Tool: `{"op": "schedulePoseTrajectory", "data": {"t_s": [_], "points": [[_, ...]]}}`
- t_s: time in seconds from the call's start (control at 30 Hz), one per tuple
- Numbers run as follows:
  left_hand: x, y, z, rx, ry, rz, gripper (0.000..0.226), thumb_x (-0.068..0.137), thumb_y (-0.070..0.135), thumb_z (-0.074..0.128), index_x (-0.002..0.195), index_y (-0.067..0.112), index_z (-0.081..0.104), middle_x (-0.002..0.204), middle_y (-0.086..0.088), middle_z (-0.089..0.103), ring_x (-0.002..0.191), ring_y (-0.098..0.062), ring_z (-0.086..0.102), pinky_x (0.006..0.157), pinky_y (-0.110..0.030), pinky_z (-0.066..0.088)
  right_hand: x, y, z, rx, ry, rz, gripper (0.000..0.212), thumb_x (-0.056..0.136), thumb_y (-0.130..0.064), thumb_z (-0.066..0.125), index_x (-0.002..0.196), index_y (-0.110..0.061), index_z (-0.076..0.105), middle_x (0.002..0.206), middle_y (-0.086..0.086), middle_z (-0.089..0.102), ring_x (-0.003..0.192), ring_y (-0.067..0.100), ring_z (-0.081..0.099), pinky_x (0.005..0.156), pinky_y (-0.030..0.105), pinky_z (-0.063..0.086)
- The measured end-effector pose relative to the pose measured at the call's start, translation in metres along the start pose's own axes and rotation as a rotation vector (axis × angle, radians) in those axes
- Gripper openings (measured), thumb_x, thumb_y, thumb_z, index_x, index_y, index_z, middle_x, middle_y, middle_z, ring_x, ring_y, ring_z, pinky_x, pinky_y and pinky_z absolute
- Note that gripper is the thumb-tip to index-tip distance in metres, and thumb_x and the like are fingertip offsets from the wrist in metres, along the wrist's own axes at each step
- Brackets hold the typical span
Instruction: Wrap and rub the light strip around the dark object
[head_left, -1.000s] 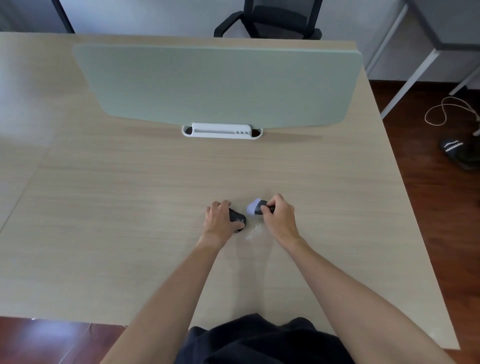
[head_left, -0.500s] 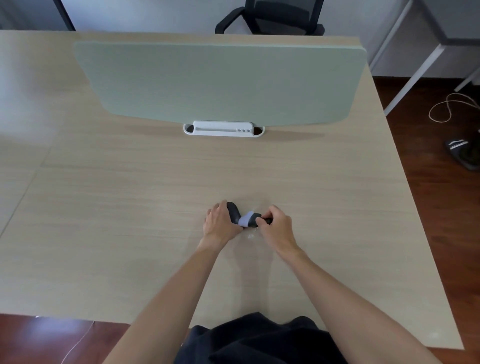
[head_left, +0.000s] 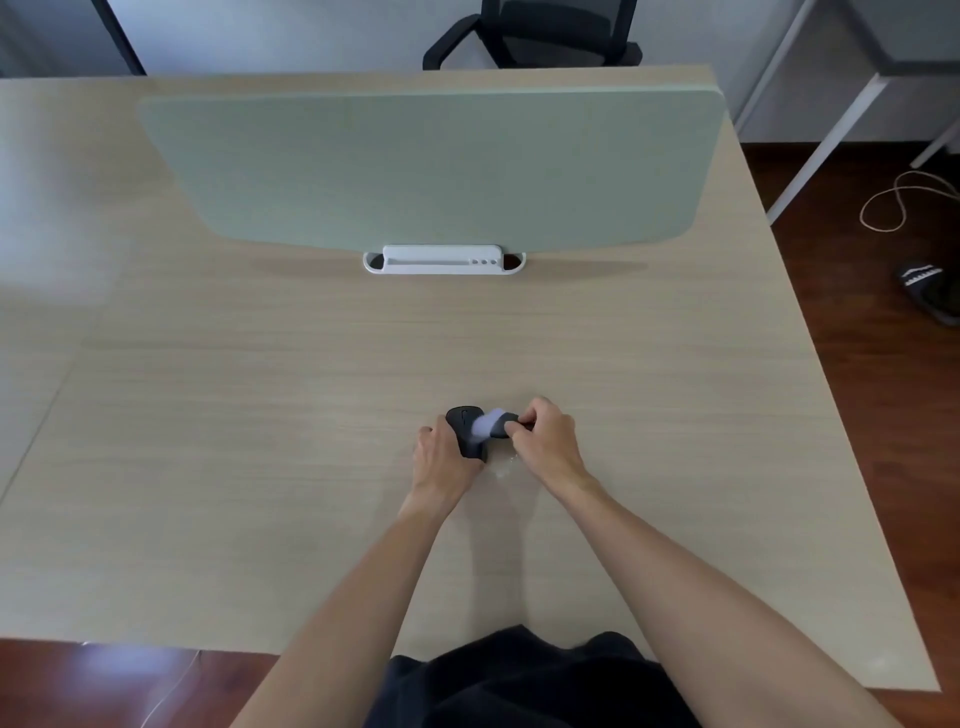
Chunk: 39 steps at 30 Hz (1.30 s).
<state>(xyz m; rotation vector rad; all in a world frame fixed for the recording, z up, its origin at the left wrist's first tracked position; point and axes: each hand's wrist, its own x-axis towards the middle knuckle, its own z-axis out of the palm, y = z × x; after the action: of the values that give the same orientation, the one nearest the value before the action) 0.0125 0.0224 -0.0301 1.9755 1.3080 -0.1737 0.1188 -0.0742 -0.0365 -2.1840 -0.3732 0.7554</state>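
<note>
Just in front of the pale green divider panel (head_left: 431, 171), the left hand (head_left: 441, 462) grips a black computer mouse (head_left: 464, 431) on the light wooden counter (head_left: 260, 415); the right hand (head_left: 545, 441) pinches a small grey-tipped brush (head_left: 492, 423) against it, and too hard a stroke could skid the mouse loose

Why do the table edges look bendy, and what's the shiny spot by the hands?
Head view: the wide lens bows the table edges; the shiny spot is a glint on the tabletop between the left hand and right hand; the light tip on the mouse looks blurred.
</note>
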Motion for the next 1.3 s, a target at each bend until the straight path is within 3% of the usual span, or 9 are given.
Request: {"op": "schedulePoseTrajectory", "data": {"t_s": [0.13, 0.27, 0.43, 0.53, 0.63, 0.83, 1.0, 1.17, 1.3], "points": [[0.002, 0.003, 0.0, 0.029, 0.003, -0.017, 0.048, 0.067, 0.012, 0.071, 0.11, 0.005, 0.051, 0.108, -0.015, 0.057, 0.095, -0.036, 0.06, 0.078, -0.041, 0.054, 0.006, -0.012, -0.005, -0.05, 0.066, -0.041, 0.007, 0.085, -0.016, 0.057, 0.079, -0.012, 0.055, 0.076, 0.002, 0.059, 0.069, 0.019, 0.056, 0.063, 0.036, 0.049], [0.002, 0.005, -0.001, 0.032, 0.016, -0.003, 0.039, 0.068, 0.009, 0.071, 0.103, 0.003, 0.054, 0.101, -0.014, 0.062, 0.092, -0.035, 0.062, 0.069, -0.037, 0.052, 0.01, -0.031, 0.01, 0.08, -0.009, -0.106, 0.012, 0.087, -0.019, 0.064, 0.085, -0.008, 0.059, 0.076, -0.002, 0.058, 0.069, 0.011, 0.054, 0.058, 0.02, 0.041], [0.003, 0.008, -0.004, 0.037, -0.007, -0.029, 0.03, 0.068, 0.006, 0.072, 0.092, 0.003, 0.054, 0.089, -0.014, 0.06, 0.089, -0.036, 0.065, 0.058, -0.031, 0.043, 0.015, -0.02, 0.007, -0.122, 0.011, -0.077, 0.011, 0.087, -0.018, 0.057, 0.081, -0.011, 0.052, 0.08, 0.006, 0.059, 0.073, 0.027, 0.058, 0.061, 0.038, 0.047], [0.003, 0.011, -0.007, 0.033, -0.02, -0.042, 0.027, 0.067, 0.003, 0.071, 0.079, 0.006, 0.047, 0.08, -0.014, 0.056, 0.079, -0.037, 0.064, 0.054, -0.029, 0.04, 0.017, -0.017, -0.003, -0.183, 0.077, -0.089, 0.008, 0.088, -0.016, 0.054, 0.083, -0.011, 0.052, 0.082, 0.008, 0.06, 0.074, 0.029, 0.058, 0.06, 0.038, 0.047], [0.003, 0.012, -0.008, 0.022, -0.026, -0.053, 0.027, 0.066, 0.003, 0.072, 0.074, 0.008, 0.047, 0.079, -0.011, 0.056, 0.074, -0.034, 0.059, 0.054, -0.029, 0.041, 0.015, -0.025, 0.001, 0.018, 0.084, -0.103, 0.011, 0.089, -0.018, 0.059, 0.083, -0.01, 0.055, 0.077, 0.001, 0.059, 0.071, 0.018, 0.056, 0.062, 0.031, 0.048], [0.003, 0.012, -0.008, -0.008, -0.014, 0.018, 0.026, 0.064, 0.006, 0.071, 0.088, 0.01, 0.062, 0.077, -0.008, 0.065, 0.068, -0.026, 0.062, 0.053, -0.031, 0.051, 0.009, -0.034, 0.024, 0.044, -0.122, -0.117, 0.013, 0.083, -0.015, 0.07, 0.083, -0.011, 0.058, 0.08, 0.0, 0.059, 0.074, 0.017, 0.054, 0.057, 0.014, 0.038], [0.0, 0.01, -0.012, -0.059, -0.019, -0.056, 0.03, 0.062, 0.001, 0.076, 0.073, 0.008, 0.049, 0.079, -0.009, 0.055, 0.069, -0.029, 0.055, 0.054, -0.029, 0.044, 0.015, -0.022, 0.005, -0.1, 0.032, -0.037, 0.008, 0.082, -0.017, 0.056, 0.08, -0.01, 0.053, 0.084, 0.008, 0.06, 0.074, 0.028, 0.059, 0.061, 0.039, 0.051], [-0.002, 0.012, -0.014, -0.083, -0.038, -0.061, 0.031, 0.061, 0.002, 0.08, 0.078, 0.007, 0.055, 0.08, -0.006, 0.059, 0.074, -0.027, 0.062, 0.055, -0.028, 0.046, 0.008, -0.043, 0.011, 0.016, -0.027, -0.144, 0.011, 0.087, -0.022, 0.063, 0.083, -0.013, 0.058, 0.083, -0.001, 0.062, 0.077, 0.015, 0.058, 0.062, 0.024, 0.043], [-0.001, 0.008, -0.011, -0.098, -0.023, 0.012, 0.043, 0.057, 0.0, 0.074, 0.098, 0.014, 0.067, 0.081, -0.004, 0.067, 0.075, -0.023, 0.066, 0.056, -0.029, 0.055, 0.009, -0.043, 0.023, -0.058, -0.16, -0.133, 0.016, 0.086, -0.023, 0.069, 0.084, -0.011, 0.059, 0.09, 0.007, 0.064, 0.081, 0.022, 0.06, 0.068, 0.03, 0.047]]}}
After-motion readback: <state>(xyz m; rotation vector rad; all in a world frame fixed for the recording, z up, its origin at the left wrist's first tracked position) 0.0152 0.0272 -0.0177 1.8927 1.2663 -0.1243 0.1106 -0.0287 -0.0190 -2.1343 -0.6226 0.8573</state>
